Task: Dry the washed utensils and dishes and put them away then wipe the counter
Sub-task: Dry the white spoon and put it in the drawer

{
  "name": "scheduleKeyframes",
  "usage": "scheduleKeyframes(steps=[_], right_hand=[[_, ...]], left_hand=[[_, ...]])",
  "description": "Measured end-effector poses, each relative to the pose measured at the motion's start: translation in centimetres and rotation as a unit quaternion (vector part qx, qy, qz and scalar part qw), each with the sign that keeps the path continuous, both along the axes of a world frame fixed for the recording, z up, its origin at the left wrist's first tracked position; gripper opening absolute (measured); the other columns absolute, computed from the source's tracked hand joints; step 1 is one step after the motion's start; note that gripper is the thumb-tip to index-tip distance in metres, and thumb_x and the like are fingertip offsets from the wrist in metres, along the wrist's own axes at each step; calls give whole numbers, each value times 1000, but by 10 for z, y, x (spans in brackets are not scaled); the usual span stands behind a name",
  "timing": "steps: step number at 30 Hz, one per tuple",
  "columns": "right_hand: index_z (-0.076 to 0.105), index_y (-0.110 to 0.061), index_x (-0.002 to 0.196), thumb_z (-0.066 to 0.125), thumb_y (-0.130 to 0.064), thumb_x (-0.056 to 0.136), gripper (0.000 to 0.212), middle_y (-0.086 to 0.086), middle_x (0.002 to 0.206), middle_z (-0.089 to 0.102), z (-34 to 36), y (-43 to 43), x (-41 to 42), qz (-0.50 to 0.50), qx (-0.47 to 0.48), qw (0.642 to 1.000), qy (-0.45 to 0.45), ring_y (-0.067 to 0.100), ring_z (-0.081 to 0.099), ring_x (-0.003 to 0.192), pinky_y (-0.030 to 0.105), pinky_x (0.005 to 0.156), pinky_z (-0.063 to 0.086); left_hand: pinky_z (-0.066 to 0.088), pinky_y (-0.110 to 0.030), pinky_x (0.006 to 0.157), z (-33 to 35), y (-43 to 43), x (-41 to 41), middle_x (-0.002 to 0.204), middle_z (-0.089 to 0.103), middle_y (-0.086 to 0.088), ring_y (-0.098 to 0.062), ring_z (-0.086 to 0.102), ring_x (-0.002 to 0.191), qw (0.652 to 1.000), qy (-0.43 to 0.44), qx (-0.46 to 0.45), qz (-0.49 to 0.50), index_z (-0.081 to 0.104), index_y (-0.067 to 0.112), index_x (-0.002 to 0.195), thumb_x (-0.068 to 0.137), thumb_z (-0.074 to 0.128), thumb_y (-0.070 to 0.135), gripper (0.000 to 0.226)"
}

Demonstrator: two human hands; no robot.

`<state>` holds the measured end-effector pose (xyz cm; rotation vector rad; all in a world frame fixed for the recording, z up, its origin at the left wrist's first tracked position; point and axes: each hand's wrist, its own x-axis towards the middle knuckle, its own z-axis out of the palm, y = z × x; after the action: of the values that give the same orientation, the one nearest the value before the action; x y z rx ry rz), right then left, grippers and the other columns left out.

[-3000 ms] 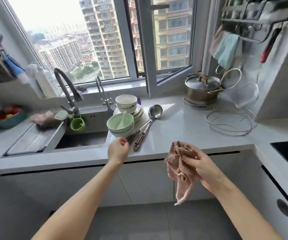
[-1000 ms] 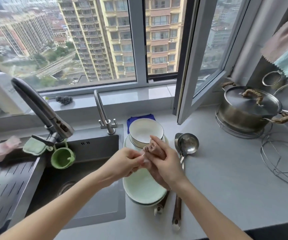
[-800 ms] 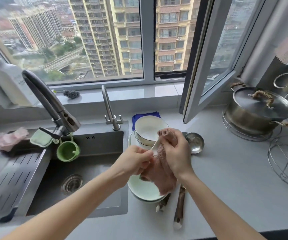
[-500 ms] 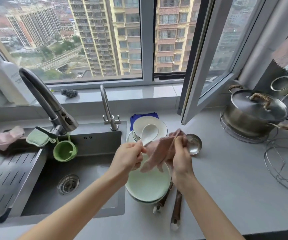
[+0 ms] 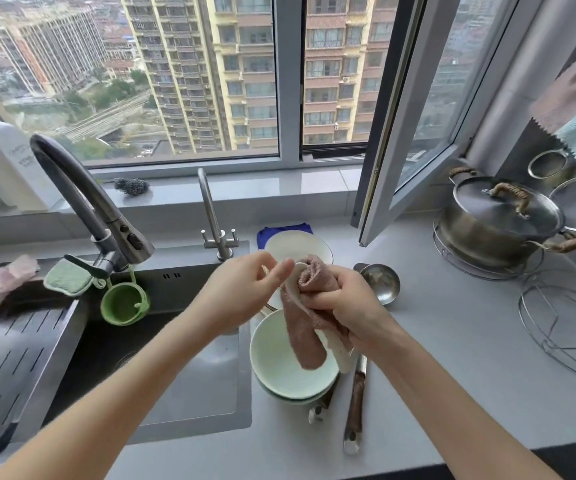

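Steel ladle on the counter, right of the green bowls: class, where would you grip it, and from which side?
Take the ladle probably by its brown handle, from above and the right: it lies flat, that end nearest; the green bowls crowd its left.

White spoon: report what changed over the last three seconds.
The left hand lifted the white spoon out of the green bowl. The right hand brought the pink cloth over and now grips it wrapped round the spoon. The left hand is at the spoon's upper end. Green bowl, ladle and pot stayed put.
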<state>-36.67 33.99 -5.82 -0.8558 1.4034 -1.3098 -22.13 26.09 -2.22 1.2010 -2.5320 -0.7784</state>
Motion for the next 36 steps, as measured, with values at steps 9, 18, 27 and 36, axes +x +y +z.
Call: scheduleKeyframes(steps=[9, 18, 27, 36], right_hand=[[61, -3, 99, 76, 5, 72, 31, 6, 76, 63, 50, -36, 0, -5, -54, 993, 109, 15, 61, 66, 28, 59, 54], [62, -9, 107, 70, 5, 79, 32, 7, 99, 70, 10, 32, 7, -114, -33, 992, 51, 16, 66, 93, 32, 89, 52], [63, -11, 113, 70, 2, 80, 36, 9, 103, 70, 12, 140, -18, -331, -20, 943, 7, 21, 67, 95, 31, 82, 54], [63, -5, 104, 64, 8, 82, 26, 9, 82, 71, 3, 298, -7, -514, -9, 849, -123, 19, 69, 72, 26, 66, 56]], left_hand=[[35, -30, 58, -8, -26, -29, 68, 59, -5, -23, 51, 61, 955, 268, -116, 49, 59, -1, 81, 99, 41, 13, 30], [48, -43, 62, -35, -33, -56, 67, 55, -4, -34, 58, 66, 962, 264, -49, 48, 60, 3, 80, 100, 42, 20, 32], [41, -26, 45, -34, 46, -142, 67, 56, -6, -10, 52, 45, 944, 295, 146, -34, 61, 4, 99, 102, 37, 23, 31], [58, -28, 62, -22, 237, -180, 81, 67, -9, -21, 67, 66, 801, 283, 488, -202, 51, 2, 103, 96, 44, 6, 10]])
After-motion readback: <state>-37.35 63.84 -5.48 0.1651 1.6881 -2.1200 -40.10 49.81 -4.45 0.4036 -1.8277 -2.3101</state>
